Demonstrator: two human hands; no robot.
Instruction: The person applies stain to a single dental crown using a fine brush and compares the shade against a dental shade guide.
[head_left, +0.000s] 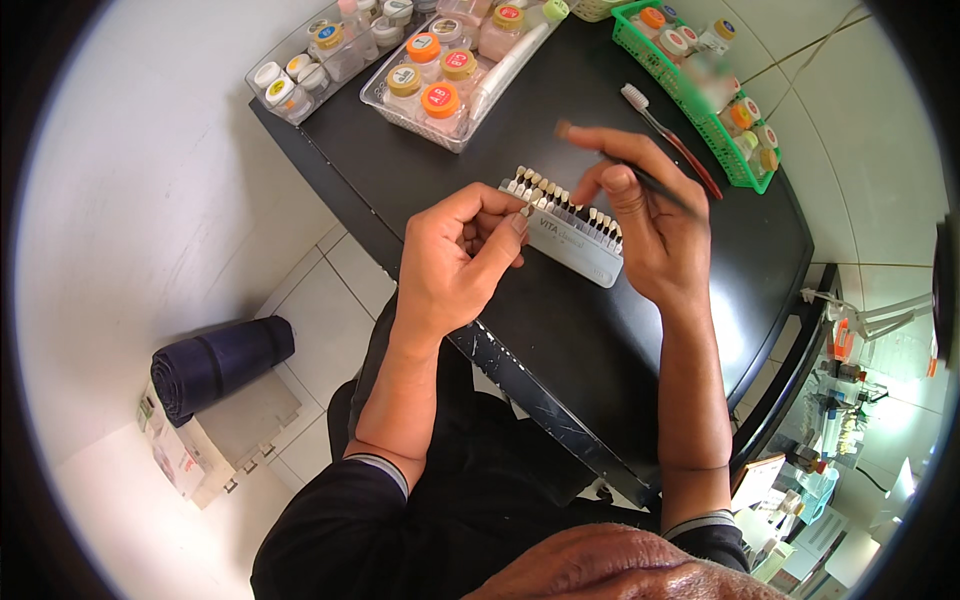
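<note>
A person's left hand [452, 255] is pinching a small, cream-coloured piece [530, 208] over the left part of a grey tooth-sample holder [573, 252]; the right hand [655, 225], apart, is gripping a dark stick [650, 182] over the holder's right.

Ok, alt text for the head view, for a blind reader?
A person's bare left hand pinches a small pale piece by a grey tray of cream tooth-shaped tabs on a black table; the right hand holds a slim dark tool. Beyond lie a red-handled toothbrush and a green plastic basket.
</note>
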